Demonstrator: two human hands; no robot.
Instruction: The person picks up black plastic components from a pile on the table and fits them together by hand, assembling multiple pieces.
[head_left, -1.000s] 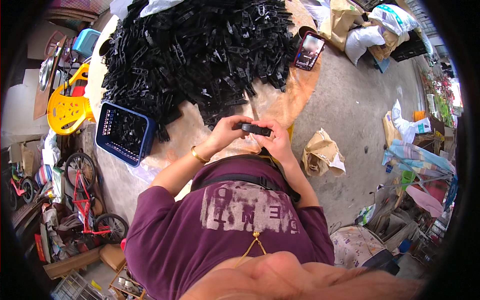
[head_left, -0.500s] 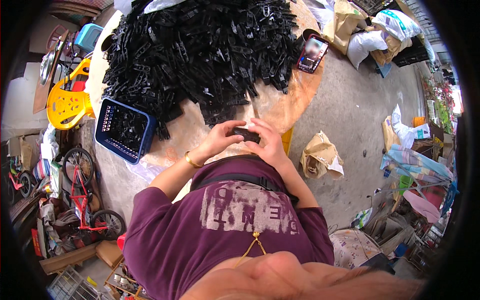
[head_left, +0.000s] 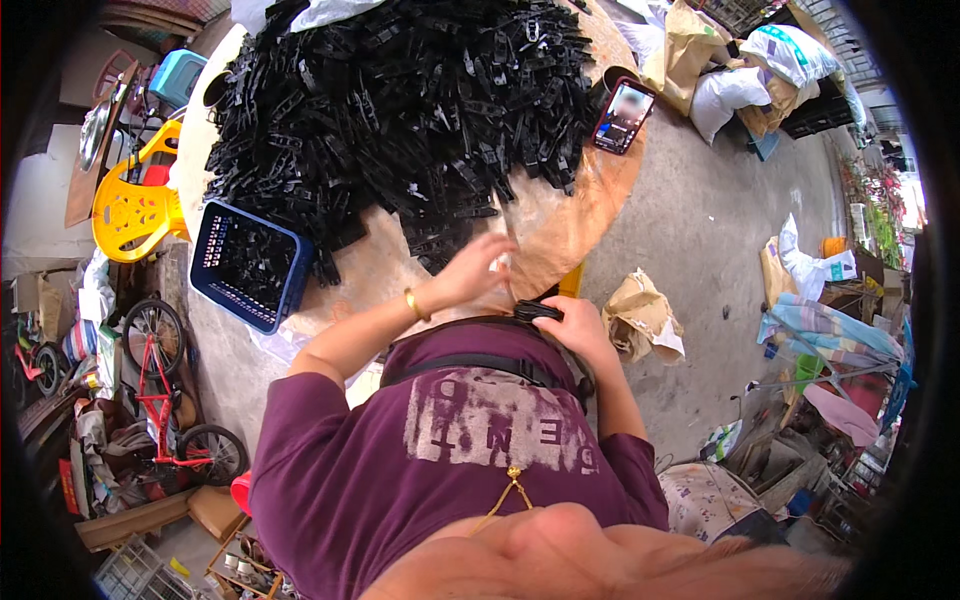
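Note:
My right hand (head_left: 581,326) is closed around a small black plastic piece (head_left: 537,310), perhaps a clip, close to my waist at the table's near edge. My left hand (head_left: 474,272) is over the table with its fingers apart, slightly blurred, and holds nothing that I can make out. A small white patch shows at its fingertips; what it is I cannot tell. Just beyond it rises a large heap of long black plastic pieces (head_left: 400,120) on the round, paper-covered table (head_left: 575,215). To the left, a blue basket (head_left: 286,322) contains more black pieces.
A phone (head_left: 624,115) with a lit screen leans at the table's right edge. On the floor to the right lies a crumpled brown paper bag (head_left: 645,315). A yellow chair (head_left: 135,212) and a red bicycle (head_left: 155,395) stand to the left. Sacks (head_left: 730,100) are piled at the far right.
My hands have parted. The left has let go of the black piece and moved forward with its fingers spread; the right has drawn it back to the right and nearer my waist.

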